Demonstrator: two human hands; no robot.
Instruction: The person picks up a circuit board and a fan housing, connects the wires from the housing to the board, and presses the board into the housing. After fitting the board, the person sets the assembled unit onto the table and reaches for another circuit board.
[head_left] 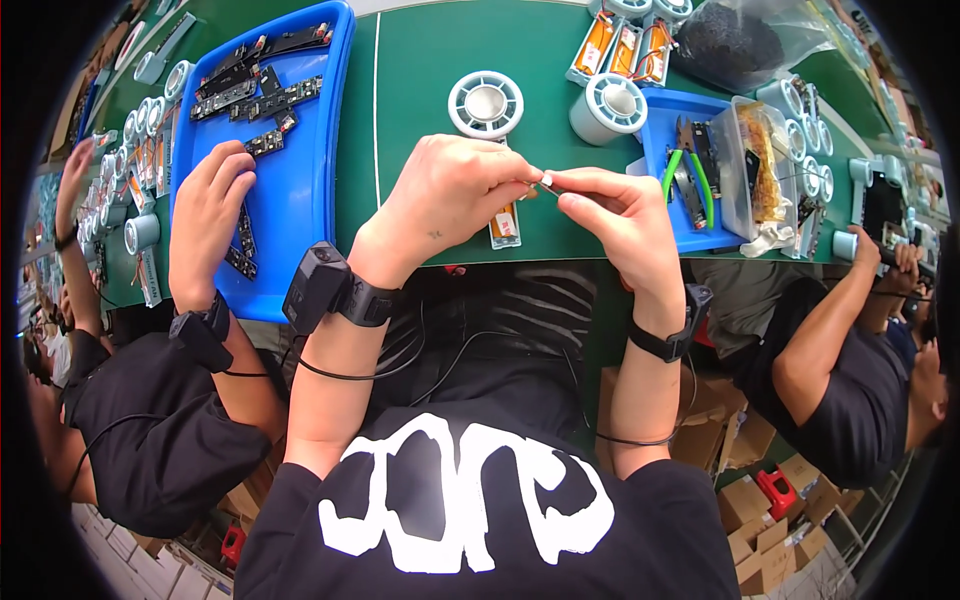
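My left hand (445,190) and my right hand (622,215) meet above the near part of the table, both pinched closed at the fingertips. Between them is a small white connector (546,181) with a thin lead; fingers partly cover it, and which hand grips which end is hard to see. Beneath my hands lies a light blue handheld fan body (486,104), its round grille facing up. Part of its handle, with an orange battery (505,225), shows below my left hand; the middle is hidden.
A blue tray (318,190) of black circuit boards stands left, with a co-worker's hand (208,215) at it. Another fan body (608,108) stands to the right. Beyond it, a smaller blue tray (690,240) holds green-handled pliers (690,172) and a clear box (738,190). Co-workers flank me.
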